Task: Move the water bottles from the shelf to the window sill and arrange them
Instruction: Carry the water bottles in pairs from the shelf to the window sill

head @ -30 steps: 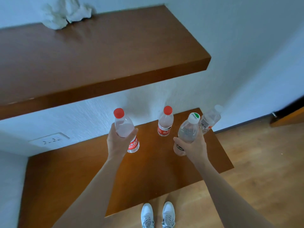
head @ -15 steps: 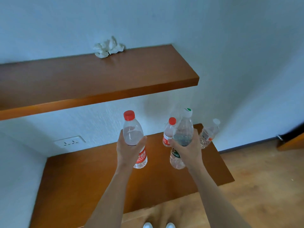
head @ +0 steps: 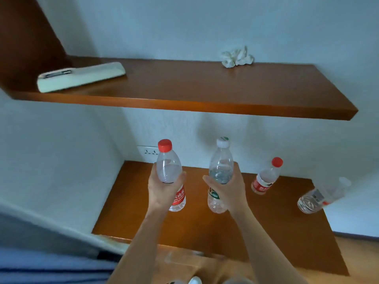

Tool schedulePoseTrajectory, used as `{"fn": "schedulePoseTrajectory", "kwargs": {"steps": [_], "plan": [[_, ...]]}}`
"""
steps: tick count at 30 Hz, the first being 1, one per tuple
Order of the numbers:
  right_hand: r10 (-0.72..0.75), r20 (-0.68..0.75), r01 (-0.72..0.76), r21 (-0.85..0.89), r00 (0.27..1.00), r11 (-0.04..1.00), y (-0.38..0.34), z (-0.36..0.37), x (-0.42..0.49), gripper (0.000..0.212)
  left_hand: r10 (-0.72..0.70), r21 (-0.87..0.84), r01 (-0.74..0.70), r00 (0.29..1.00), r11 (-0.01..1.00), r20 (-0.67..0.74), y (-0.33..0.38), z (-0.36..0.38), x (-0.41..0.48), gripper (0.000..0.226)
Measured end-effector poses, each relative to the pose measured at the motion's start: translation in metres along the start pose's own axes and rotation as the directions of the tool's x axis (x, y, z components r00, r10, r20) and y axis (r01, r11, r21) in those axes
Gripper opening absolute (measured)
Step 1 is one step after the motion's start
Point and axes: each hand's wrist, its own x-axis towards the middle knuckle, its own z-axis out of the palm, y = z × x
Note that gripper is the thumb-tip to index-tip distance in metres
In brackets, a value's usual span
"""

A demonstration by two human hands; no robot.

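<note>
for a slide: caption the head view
Left hand grips a red-capped bottle, right hand a green-labelled bottle, over the lower shelf holding another red-capped bottle and a white-capped one.

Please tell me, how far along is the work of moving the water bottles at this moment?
Done: nothing I can confirm, as no window sill is in view. In hand: the left hand grips a red-cap bottle and the right hand grips a white-cap bottle, both lifted above the lower shelf. Left: a second red-cap bottle and a clear-cap bottle are on that shelf, not yet taken. All four then need arranging.
</note>
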Motion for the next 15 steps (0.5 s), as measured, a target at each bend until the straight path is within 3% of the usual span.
{"fn": "schedulePoseTrajectory", "kwargs": {"steps": [4,8,11,15], "plan": [[-0.057,0.209,0.049,0.047,0.976,0.998,-0.005,0.036,-0.002,0.071,-0.002,-0.001,0.002,0.989,1.0,-0.145,-0.004,-0.03,-0.01,0.072],[-0.139,0.407,0.111,0.092,0.903,0.99,-0.011,0.06,-0.011,0.07,-0.017,-0.004,0.016,0.947,1.0,-0.321,-0.009,-0.052,-0.032,0.074],[-0.193,0.548,0.13,0.152,0.814,0.98,-0.017,0.073,-0.026,0.073,-0.037,0.01,0.047,0.889,0.999,-0.456,-0.008,-0.068,-0.06,0.065],[-0.255,0.697,0.156,0.204,0.67,0.966,-0.028,0.092,-0.059,0.066,-0.096,0.022,0.144,0.76,0.989,-0.643,-0.016,-0.094,-0.111,0.084]]}}
